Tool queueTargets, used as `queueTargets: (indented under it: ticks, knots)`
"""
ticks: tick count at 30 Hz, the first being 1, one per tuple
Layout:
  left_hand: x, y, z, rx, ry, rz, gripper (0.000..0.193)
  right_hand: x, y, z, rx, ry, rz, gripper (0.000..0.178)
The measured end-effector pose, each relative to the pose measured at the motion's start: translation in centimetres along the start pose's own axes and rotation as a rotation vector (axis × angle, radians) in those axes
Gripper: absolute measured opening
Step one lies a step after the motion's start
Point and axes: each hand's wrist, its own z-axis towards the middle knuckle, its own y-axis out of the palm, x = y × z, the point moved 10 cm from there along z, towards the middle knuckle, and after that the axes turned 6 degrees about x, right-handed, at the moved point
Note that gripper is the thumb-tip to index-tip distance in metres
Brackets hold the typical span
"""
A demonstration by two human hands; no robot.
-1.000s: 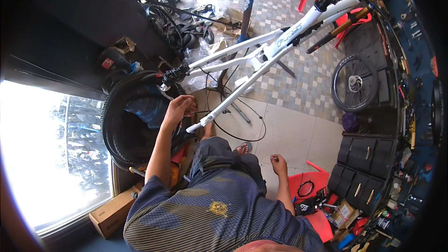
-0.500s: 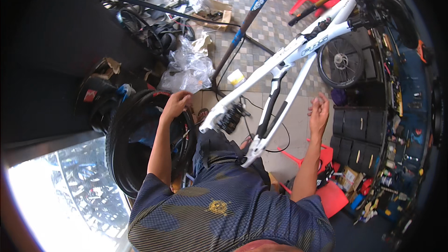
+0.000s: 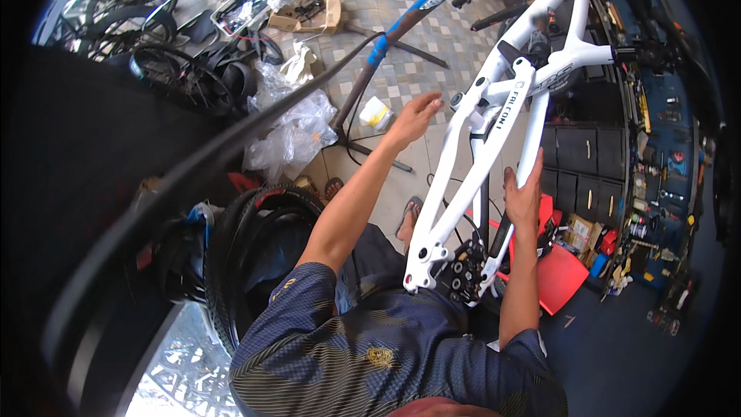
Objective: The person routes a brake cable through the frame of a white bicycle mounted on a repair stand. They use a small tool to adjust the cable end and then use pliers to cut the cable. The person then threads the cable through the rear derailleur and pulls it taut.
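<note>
A white full-suspension bicycle frame (image 3: 494,139) hangs tilted in front of me, its rear end close to my waist. My right hand (image 3: 525,194) is wrapped round its right-side lower tube, with the thumb to the left and the fingers to the right. To the left of the frame, my left hand (image 3: 417,117) is raised with its fingers stretched out, holding nothing. It is close to the frame's tubes but apart from them. A cluster of dark metal parts (image 3: 459,276) sits between the rear ends. A dark shock (image 3: 539,48) shows higher in the frame.
A blue and brown stand pole (image 3: 378,54) rises beyond my left hand. Tyres (image 3: 231,255) are stacked at left, near clear plastic bags (image 3: 289,135) and an open cardboard box (image 3: 312,14). At right are black drawers (image 3: 579,150), a red chair (image 3: 557,278) and a tool wall (image 3: 675,162).
The white frame has turned, and its lettered side now shows. My right hand has come onto its tube. My left hand has reached forward and right, while my view has shifted.
</note>
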Motion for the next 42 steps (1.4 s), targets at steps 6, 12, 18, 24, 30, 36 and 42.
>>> queueTargets:
  ticks: [6, 12, 18, 24, 30, 36, 42]
  knots:
    - [-2.1, 1.4, 7.1, -0.028, -0.074, -0.144, 0.062, -0.4, -0.2, 0.0, 0.039, 0.003, -0.061, 0.073]
    - [-3.3, 4.5, 11.6, -0.128, -0.178, -0.282, 0.065, 0.0, 0.0, 0.3, 0.011, 0.118, -0.02, 0.07]
    - [-3.8, 6.1, 13.3, -0.163, -0.299, -0.306, 0.066, -0.6, -0.2, 0.6, 0.043, 0.092, -0.03, 0.07]
    - [-4.8, 7.3, 14.6, -0.199, -0.384, -0.204, 0.073, -1.5, -0.3, 0.8, 0.009, 0.247, 0.069, 0.071]
    - [-3.7, 8.7, 14.5, -0.317, -0.345, -0.118, 0.075, -1.5, -0.4, 1.0, 0.004, 0.298, 0.094, 0.072]
    - [-4.8, 9.4, 14.6, -0.291, -0.486, -0.309, 0.073, -0.1, 0.0, 0.6, -0.019, 0.348, 0.15, 0.072]
    - [-4.9, 9.5, 14.6, -0.233, -0.484, -0.271, 0.075, -0.9, -0.4, 0.9, -0.02, 0.327, 0.109, 0.071]
